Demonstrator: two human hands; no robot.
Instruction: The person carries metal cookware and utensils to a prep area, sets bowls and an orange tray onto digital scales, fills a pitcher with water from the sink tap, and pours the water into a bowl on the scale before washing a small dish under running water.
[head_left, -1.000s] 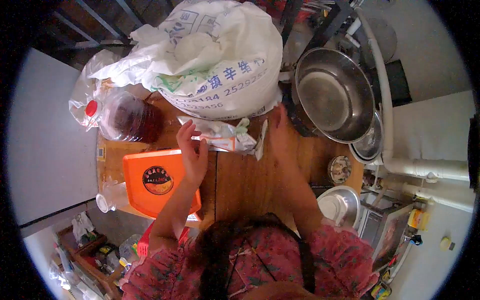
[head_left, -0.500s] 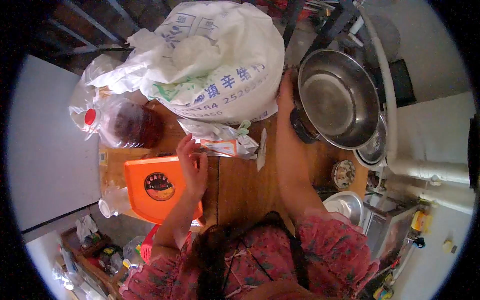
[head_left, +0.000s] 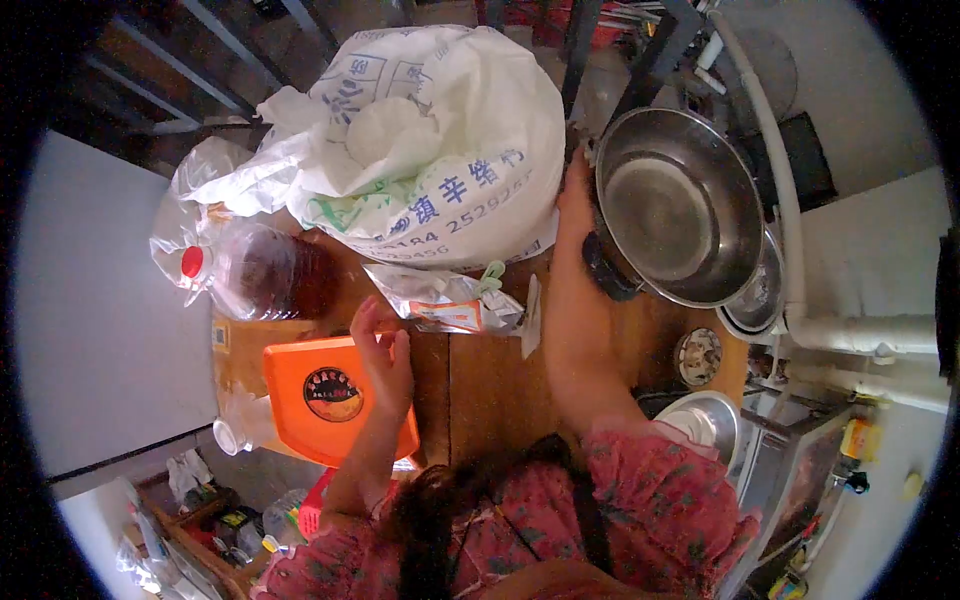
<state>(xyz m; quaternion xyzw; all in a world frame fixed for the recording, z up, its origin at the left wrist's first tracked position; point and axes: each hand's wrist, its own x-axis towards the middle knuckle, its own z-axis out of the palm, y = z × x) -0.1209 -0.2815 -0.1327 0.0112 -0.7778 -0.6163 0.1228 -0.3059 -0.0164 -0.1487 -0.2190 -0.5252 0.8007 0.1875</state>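
My left hand (head_left: 383, 355) hovers over or rests by the right side of an orange lid or box (head_left: 310, 355) with a round black label. Its fingers are loosely curved and apart, holding nothing. A silver foil packet (head_left: 450, 305) with a green clip lies just beyond it. My right arm stretches far forward between a big white printed sack (head_left: 480, 150) and a metal pot (head_left: 690, 200). My right hand (head_left: 577, 172) is by the sack's right side, close to the pot's rim; its fingers are mostly hidden, so their grip is unclear.
A plastic jug (head_left: 265, 265) of dark liquid with a red cap stands at the left of the wooden table (head_left: 490, 390). A clear plastic container (head_left: 245, 425) sits near the left edge. Metal bowls (head_left: 712, 415) and a small patterned dish (head_left: 698, 357) are at the right, beside white pipes (head_left: 850, 335).
The whole view has shifted slightly, so the table and its things appear lower and a little to the right. Both hands keep nearly the same places among the objects.
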